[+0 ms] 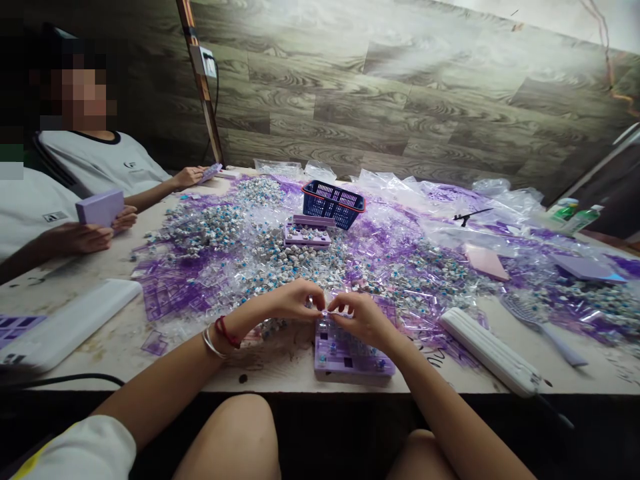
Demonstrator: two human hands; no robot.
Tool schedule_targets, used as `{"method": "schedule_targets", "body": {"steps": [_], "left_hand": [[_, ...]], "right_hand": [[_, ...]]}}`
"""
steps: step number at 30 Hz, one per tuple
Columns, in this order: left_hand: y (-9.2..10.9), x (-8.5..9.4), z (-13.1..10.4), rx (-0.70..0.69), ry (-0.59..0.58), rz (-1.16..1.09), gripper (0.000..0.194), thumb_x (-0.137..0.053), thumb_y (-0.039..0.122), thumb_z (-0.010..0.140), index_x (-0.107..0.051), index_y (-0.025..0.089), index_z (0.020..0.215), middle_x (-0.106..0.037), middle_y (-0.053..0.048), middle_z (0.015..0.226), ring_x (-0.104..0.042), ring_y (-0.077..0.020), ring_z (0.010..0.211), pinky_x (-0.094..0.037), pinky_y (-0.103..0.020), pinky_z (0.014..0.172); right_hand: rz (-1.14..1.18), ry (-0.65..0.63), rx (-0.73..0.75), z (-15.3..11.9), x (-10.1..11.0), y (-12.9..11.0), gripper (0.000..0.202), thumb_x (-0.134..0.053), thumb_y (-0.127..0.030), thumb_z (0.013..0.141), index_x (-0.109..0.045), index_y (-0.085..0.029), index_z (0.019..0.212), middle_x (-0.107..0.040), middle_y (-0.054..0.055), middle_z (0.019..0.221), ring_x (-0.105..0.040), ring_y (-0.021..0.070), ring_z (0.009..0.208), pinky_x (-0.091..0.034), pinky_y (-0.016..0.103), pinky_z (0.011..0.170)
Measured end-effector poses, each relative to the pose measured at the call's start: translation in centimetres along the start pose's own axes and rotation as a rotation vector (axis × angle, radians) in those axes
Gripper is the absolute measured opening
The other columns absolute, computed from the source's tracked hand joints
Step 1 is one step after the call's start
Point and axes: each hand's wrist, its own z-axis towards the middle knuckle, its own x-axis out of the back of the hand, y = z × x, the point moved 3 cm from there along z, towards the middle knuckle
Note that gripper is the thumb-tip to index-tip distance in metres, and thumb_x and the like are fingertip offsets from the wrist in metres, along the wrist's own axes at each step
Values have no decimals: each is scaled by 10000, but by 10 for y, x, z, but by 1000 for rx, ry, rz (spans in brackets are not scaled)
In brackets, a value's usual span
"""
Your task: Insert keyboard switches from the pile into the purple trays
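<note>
Near the table's front edge lies a purple plastic tray (333,365) with square openings and small clear and blue pieces set in it. Over its far left corner, my left hand (300,299) and my right hand (364,319) meet, fingertips almost touching. Both pinch at a tiny pale piece (325,311), too small to name. My right hand hides part of the tray. Just beyond my hands spreads a heap of small white-and-blue parts (295,261), mixed with clear and purple plastic pieces.
A dark blue basket (333,205) stands behind a second purple tray (306,235). White power strips (490,350) lie right and left. A purple brush (547,333) and bottles (575,217) are at right. At left, two people hold purple pieces (101,208).
</note>
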Motion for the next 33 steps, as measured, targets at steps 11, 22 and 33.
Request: {"method": "schedule_targets", "body": {"steps": [11,22,33], "left_hand": [[-5,-1,1,152,-44,-113,161,-682,252,750,-692,104,812,-670,-34,722,-586,-126,678,-427,-190,623],[-14,-4,3,147,-29,-174,172,-702,274,734,-743,109,758,-684,-61,715,-613,-151,699,-438,-195,616],[-2,-4,5,183,-3,-81,112,-690,208,715,-729,110,676,-681,-39,673,-598,-127,648,-410,-168,584]], "right_hand": [[-155,-54,140,0,-1,-12,261,-542,-14,758,-711,-194,843,-700,65,908,-645,178,827,-493,290,771],[-244,-211,157,-3,3,-25,364,-473,21,764,-739,-197,884,-702,66,962,-664,179,844,-498,270,771],[-350,-269,100,-2,-3,-23,445,-422,91,703,-740,-201,809,-726,63,874,-660,185,848,-487,273,796]]}}
